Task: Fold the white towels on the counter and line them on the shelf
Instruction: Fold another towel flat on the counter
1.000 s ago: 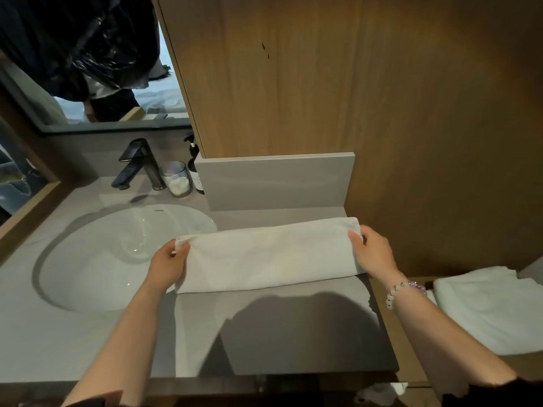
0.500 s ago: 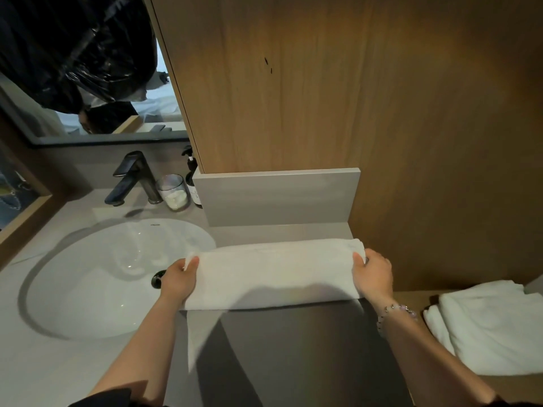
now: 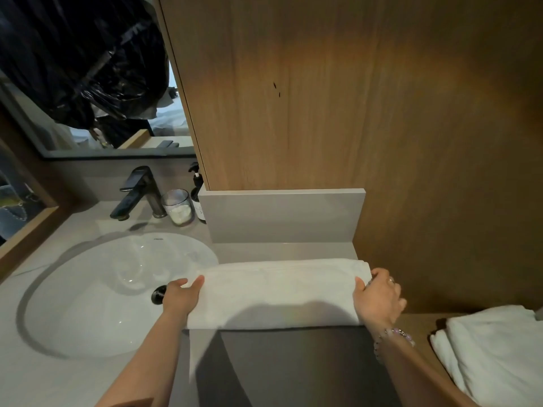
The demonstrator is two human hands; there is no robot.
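Note:
A white towel (image 3: pixel 276 292) lies folded into a long strip on the grey counter (image 3: pixel 293 365), just in front of the low grey backsplash. My left hand (image 3: pixel 180 296) grips its left end, thumb on top, next to the sink. My right hand (image 3: pixel 379 296) grips the right end, fingers wrapped around the edge by the wooden wall. A second folded white towel (image 3: pixel 493 353) rests on the lower wooden shelf (image 3: pixel 417 324) at the right.
A white oval sink (image 3: pixel 111 292) fills the left of the counter, with a dark faucet (image 3: pixel 138 192), a glass jar (image 3: pixel 177 207) and a pump bottle (image 3: pixel 197 198) behind it. A wooden panel (image 3: pixel 323 98) rises behind the towel. A mirror hangs at upper left.
The view has moved closer and lower. The towel strip looks thicker, its far edge rolled over, and both hands still hold its ends in about the same place.

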